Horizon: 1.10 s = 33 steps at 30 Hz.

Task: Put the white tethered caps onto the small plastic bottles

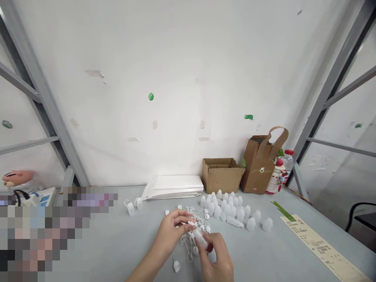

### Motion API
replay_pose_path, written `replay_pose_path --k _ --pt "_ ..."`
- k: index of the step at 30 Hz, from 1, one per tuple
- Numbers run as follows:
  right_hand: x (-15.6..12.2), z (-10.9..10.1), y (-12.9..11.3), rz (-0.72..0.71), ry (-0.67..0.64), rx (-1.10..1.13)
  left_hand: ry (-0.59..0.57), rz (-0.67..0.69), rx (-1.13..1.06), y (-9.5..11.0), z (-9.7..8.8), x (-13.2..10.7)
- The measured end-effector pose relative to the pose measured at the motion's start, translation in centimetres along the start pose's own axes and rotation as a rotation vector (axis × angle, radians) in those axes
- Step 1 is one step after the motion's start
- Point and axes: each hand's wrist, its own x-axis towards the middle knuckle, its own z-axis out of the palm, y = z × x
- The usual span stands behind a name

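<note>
Between my hands a small translucent plastic bottle [200, 238] is held tilted. My right hand [216, 256] grips its lower part, thumb on one side and fingers on the other. With fingers pinched, my left hand [172, 228] holds a white cap at the bottle's upper end; the fingers partly hide the cap. Beneath them lies a tangle of white caps with cords [188, 244]. One loose cap [176, 266] rests nearer me. Several uncapped translucent bottles [227, 209] stand to the right, and one bottle [235, 222] lies on its side. At the left stand two capped bottles [131, 208].
White flat packets [174, 186] are stacked by the wall. An open cardboard box [225, 178] and a brown paper bag [258, 174] stand at the back right, beside a red-capped jar [288, 162]. A long printed paper strip [319, 244] lies on the grey table [258, 258].
</note>
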Motion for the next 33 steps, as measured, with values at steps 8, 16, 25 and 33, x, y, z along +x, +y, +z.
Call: replay_pose_path --k 8,16,25,33 --pt "0.8 -0.3 0.5 0.609 -0.316 0.439 -0.101 0.016 0.021 0.9 -0.5 -0.1" --pt "0.8 0.1 0.0 0.641 -0.275 0.491 -0.091 0.0 -0.069 0.6 -0.6 0.1" --pt "1.1 -0.3 -0.6 0.644 -0.3 0.561 -0.11 -0.021 -0.058 0.8 -0.7 0.1" --pt "1.1 -0.3 -0.6 0.74 -0.35 0.614 -0.074 0.001 -0.09 0.6 -0.4 0.1"
